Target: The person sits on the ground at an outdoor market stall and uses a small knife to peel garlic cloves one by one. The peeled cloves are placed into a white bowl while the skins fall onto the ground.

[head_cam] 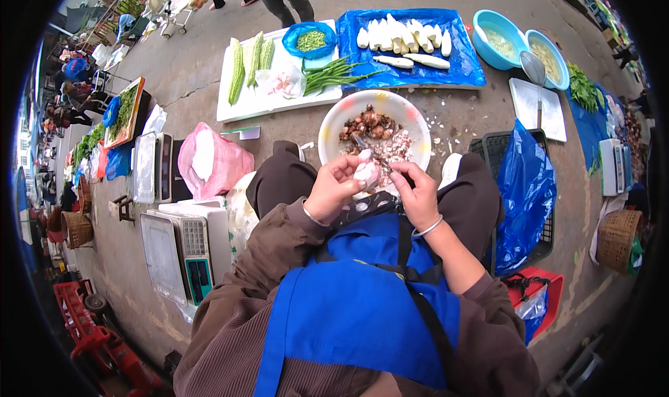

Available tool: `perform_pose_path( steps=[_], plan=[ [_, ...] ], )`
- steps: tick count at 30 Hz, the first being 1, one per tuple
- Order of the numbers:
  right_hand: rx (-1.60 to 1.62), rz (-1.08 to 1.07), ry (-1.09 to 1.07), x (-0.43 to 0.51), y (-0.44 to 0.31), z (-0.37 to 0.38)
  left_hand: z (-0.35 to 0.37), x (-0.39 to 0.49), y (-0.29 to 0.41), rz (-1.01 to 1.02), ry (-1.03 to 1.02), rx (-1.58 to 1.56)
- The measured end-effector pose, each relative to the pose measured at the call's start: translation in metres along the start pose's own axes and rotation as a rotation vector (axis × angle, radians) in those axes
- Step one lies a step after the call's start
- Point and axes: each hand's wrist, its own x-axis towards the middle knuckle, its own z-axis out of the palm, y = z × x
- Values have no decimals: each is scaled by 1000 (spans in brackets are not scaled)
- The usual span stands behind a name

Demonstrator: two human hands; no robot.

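Observation:
Before my knees stands a round whitish basin (pixel 331 128) with faded coloured patches. Brown, rough-skinned bulbs (pixel 373 122) lie in its far part, and pinkish-white scraps (pixel 400 148) nearer to me. Over the basin's near edge, my left hand (pixel 334 185) grips a pale pink bulb (pixel 368 175) between thumb and fingers. A small knife (pixel 359 142) is in my right hand (pixel 419 190), its blade pointing away and to the left beside the bulb. The fingers hide part of the knife.
Beyond the basin are a white foam board (pixel 272 104) with gourds and green beans, and a blue sheet (pixel 350 41) bearing white stems. Blue tubs (pixel 486 31) stand far right. Scales (pixel 196 235) and a pink bag (pixel 230 156) sit left; a dark crate (pixel 543 243) stands right.

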Motion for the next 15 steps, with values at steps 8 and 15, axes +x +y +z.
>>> perform_pose_path(
  steps=[8,15],
  plan=[
    [228,219,25,2,6,2,8,-2,11,-86,0,-211],
    [16,-78,34,0,-16,10,12,-2,4,-82,118,-83]
  ],
)
